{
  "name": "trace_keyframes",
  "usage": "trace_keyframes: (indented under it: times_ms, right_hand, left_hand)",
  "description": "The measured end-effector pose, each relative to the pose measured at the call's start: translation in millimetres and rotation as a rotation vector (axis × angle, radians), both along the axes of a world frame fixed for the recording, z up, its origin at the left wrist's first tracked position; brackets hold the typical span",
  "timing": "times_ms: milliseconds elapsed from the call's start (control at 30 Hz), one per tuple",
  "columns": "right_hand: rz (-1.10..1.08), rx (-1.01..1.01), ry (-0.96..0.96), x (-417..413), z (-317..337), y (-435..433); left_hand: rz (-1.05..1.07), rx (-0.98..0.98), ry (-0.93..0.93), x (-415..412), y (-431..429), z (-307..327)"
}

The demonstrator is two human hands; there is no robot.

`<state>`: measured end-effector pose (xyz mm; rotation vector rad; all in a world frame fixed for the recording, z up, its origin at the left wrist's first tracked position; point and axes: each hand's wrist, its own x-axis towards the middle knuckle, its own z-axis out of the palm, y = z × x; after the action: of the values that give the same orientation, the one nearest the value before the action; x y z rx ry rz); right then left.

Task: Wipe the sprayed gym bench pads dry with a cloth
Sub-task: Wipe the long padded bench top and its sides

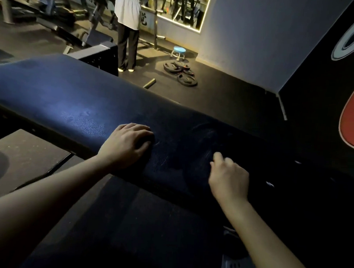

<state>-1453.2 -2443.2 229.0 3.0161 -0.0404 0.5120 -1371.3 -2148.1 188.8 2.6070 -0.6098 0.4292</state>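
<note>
A long dark blue bench pad (76,97) runs from the upper left to the lower right, with faint wipe streaks between my hands. My left hand (127,146) rests on its near side, fingers curled over a dark bunched cloth (146,141). In the dim light the cloth barely stands out from the pad. It seems to stretch to the right, to my right hand (229,176). That hand sits on the pad's darker right part, thumb and forefinger pinched together on the cloth's edge. A second dark pad (127,223) lies below, close to me.
A person (127,30) stands on the floor beyond the pad, beside other benches (61,27). Weight plates (181,72), a small blue stool (179,52) and a short roller (150,83) lie on the floor. A black mural wall (325,99) is at right.
</note>
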Motion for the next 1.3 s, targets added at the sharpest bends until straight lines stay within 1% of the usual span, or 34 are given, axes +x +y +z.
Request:
trace_keyframes:
  times_ms: [67,133,200,267,333,400,467,533,600,667,733,833,867,933,967,1033,1167,1233,1300]
  right_hand:
    - [-0.011,-0.004,-0.005,6,-6,46]
    - [0.041,0.048,-0.029,9,-13,92]
    - [0.134,0.126,-0.057,10,-16,121]
    - [0.25,0.194,-0.059,3,-14,123]
    - [0.294,0.222,-0.053,-8,-11,100]
    - [0.221,0.202,-0.051,-20,-10,60]
    - [0.057,0.161,-0.046,-32,-7,12]
    - [-0.082,0.173,-0.043,-41,-2,-25]
    - [-0.144,0.152,-0.045,-42,-1,-32]
    - [-0.15,0.136,-0.027,-36,-3,-2]
    - [-0.073,0.173,-0.012,-25,-9,51]
    - [0.136,0.191,-0.044,-1,-16,135]
    - [0.209,0.188,-0.02,5,-15,154]
    - [0.311,0.202,0.058,10,-10,166]
    - [0.323,0.215,0.069,9,-7,157]
    - [0.257,0.203,0.042,1,-6,116]
    - [-0.075,0.175,0.028,-8,2,13]
    - [-0.153,0.158,0.037,-2,6,0]
    - [-0.133,0.12,0.045,7,4,26]
  left_hand:
    - [0.001,-0.022,0.006,4,0,-3]
    - [-0.011,-0.056,0.011,6,3,-5]
    - [-0.021,-0.096,0.019,6,7,-5]
    - [-0.034,-0.117,0.023,6,9,-2]
    - [-0.04,-0.113,0.026,5,9,0]
    - [-0.04,-0.108,0.019,3,9,-1]
    - [-0.035,-0.117,0.006,2,7,-2]
    - [-0.027,-0.16,-0.02,1,6,-3]
    - [-0.009,-0.214,-0.055,1,6,-5]
    - [0.018,-0.266,-0.086,1,6,-7]
    - [0.075,-0.334,-0.094,-1,6,-8]
    - [0.162,-0.433,-0.082,-1,8,-8]
    - [0.187,-0.461,-0.065,-1,8,-7]
    - [0.223,-0.519,-0.026,0,10,-5]
    - [0.238,-0.538,-0.015,1,11,-4]
    - [0.277,-0.552,-0.019,2,10,-5]
    - [0.302,-0.546,-0.091,2,6,-9]
    - [0.307,-0.517,-0.132,3,3,-11]
    - [0.312,-0.506,-0.161,2,1,-12]
